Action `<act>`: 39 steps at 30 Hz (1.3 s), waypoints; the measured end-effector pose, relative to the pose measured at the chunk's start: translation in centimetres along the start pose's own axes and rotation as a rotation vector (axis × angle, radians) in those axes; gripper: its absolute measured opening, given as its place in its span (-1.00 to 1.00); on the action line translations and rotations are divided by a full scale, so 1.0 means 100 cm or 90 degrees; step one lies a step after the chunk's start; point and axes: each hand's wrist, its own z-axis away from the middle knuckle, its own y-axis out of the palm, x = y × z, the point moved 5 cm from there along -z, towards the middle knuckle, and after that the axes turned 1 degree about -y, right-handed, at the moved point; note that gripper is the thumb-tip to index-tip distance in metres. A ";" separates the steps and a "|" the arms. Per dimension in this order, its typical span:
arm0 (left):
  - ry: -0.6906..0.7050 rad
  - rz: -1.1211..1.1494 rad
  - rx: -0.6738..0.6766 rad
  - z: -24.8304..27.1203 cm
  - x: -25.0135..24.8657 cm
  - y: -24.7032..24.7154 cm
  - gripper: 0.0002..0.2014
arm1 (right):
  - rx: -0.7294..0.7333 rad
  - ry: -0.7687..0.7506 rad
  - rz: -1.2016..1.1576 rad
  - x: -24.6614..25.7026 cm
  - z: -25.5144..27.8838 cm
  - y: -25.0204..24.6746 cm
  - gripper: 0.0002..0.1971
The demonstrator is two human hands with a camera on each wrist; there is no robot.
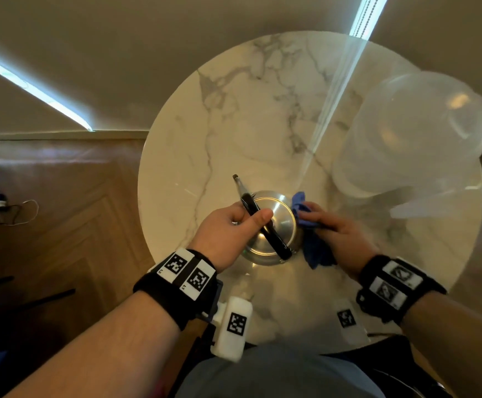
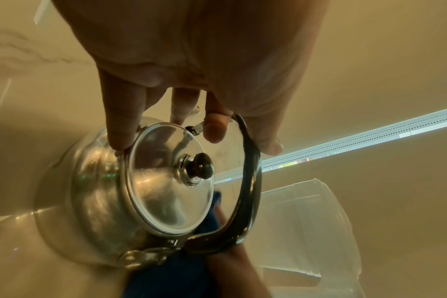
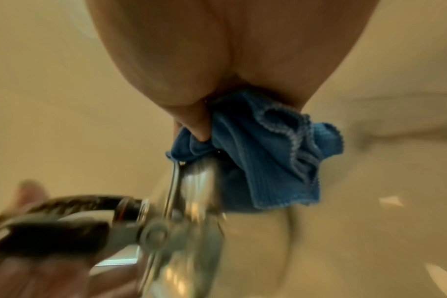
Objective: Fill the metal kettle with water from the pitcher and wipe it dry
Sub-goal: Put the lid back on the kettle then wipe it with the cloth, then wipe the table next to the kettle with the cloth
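1. Your left hand (image 1: pixel 228 228) clamps the kettle (image 1: pixel 271 231) handle (image 2: pixel 250 181); keep it steady on the desk (image 1: pixel 234 110).
2. Right hand (image 1: pixel 334 234), bunched on the cloth (image 1: pixel 314 245), presses the kettle's side; wipe round.
3. Pitcher (image 1: pixel 412 133) stands near, beyond.

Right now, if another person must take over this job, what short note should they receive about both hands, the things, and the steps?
Left hand: holds the black handle of the metal kettle, steadying it on the marble table.
Right hand: holds the blue cloth and presses it against the kettle's right side.
Pitcher: clear plastic, standing at the table's far right, apart from the kettle.
Done: the kettle's lid is on; filling appears finished, though the water level is hidden.
Left: finish wiping the kettle's body, then put the cloth down.
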 end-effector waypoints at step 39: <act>0.590 -0.563 0.081 -0.006 -0.074 -0.055 -0.73 | -0.302 -0.348 0.572 -0.011 0.124 0.158 -0.48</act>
